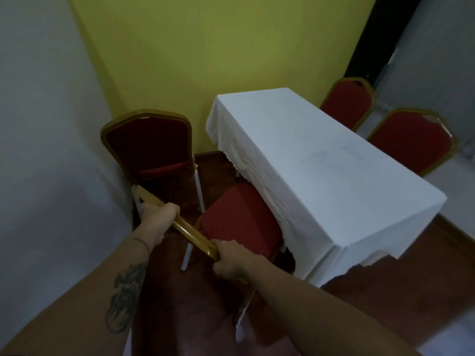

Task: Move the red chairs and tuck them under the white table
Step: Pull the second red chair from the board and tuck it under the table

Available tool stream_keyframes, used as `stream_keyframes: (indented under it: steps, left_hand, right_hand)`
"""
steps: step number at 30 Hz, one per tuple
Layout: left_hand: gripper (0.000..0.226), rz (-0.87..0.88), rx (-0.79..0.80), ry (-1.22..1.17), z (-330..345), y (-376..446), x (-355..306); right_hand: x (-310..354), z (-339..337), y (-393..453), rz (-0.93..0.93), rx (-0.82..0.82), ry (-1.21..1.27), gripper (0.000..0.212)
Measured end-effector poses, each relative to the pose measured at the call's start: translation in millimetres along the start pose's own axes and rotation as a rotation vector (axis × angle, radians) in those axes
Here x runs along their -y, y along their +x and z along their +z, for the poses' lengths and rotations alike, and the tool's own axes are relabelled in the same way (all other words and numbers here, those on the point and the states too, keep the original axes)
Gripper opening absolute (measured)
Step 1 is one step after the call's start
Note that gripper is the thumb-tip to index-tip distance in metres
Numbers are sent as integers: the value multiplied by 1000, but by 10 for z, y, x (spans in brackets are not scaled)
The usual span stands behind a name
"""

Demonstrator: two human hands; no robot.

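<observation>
A white-clothed table [334,176] stands against the yellow wall. Just below me is a red chair [239,224] with a gold frame, its seat partly under the table's near left side. My left hand [156,217] grips the left part of its gold top rail [190,232], and my right hand [231,258] grips the rail's right end. A second red chair [149,147] stands in the corner to the left, facing me. Two more red chairs [347,104] [413,142] sit against the table's far right side, only their backs showing.
A pale wall [51,150] runs close on the left and the yellow wall [205,52] lies ahead. The floor is dark red-brown wood [411,291]. A dark doorway opening [372,34] and a pale floor lie at the upper right.
</observation>
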State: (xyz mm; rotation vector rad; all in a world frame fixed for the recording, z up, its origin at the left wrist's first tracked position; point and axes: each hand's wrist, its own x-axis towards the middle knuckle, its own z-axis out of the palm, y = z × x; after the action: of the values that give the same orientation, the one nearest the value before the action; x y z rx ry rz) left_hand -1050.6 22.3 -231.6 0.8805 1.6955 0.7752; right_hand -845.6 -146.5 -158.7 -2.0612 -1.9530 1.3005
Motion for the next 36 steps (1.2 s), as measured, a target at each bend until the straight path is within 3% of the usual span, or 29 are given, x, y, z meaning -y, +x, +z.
stream_keyframes:
  steps: [7, 11, 15, 23, 31, 36]
  left_hand:
    - [107, 36, 124, 138, -84, -351, -500]
    - [93, 47, 184, 212, -58, -588, -721]
    - [83, 56, 208, 249, -17, -457, -834]
    - [74, 53, 264, 330, 54, -190, -1148]
    - [79, 84, 306, 342, 486, 113, -1530]
    - [94, 112, 318, 373, 826, 234, -1693]
  right_hand:
    - [256, 162, 83, 91, -69, 35, 61]
    - [311, 168, 147, 130, -82, 15, 66]
    - [321, 132, 273, 163, -90, 11, 78]
    - [402, -43, 582, 163, -88, -30, 81]
    - [253, -437, 888, 181, -130, -20, 78]
    - [10, -653, 1059, 223, -144, 14, 82]
